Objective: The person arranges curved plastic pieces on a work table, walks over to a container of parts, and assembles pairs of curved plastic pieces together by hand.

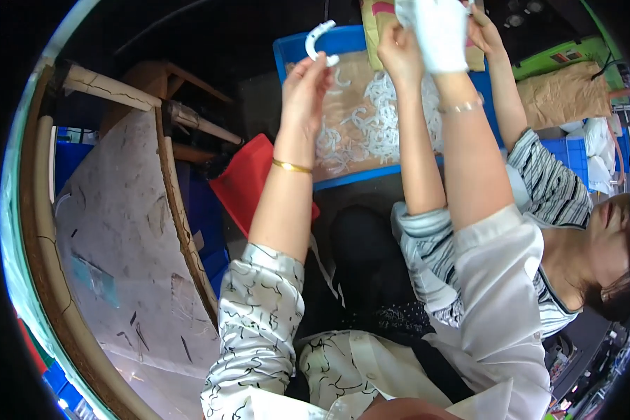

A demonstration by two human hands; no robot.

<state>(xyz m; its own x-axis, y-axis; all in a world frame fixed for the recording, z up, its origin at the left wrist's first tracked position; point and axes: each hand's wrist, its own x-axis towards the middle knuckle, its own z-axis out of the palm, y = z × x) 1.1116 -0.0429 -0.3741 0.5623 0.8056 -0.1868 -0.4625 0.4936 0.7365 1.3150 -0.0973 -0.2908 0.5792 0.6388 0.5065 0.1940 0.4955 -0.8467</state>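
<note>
My left hand is closed, its fingertips pinching one end of a white C-shaped plastic part over the far left corner of a blue tray. Many similar white curved parts lie heaped and scattered on the brown sheet lining this tray. My right hand, in a white glove, reaches to the top edge above the tray's far right side. Its fingers are cut off or hidden, so I cannot see what it holds.
A co-worker in striped sleeves sits close at right, both hands around my gloved hand. A red bin stands left of the tray, beside a grey board framed by pipes. A brown paper bag lies at far right.
</note>
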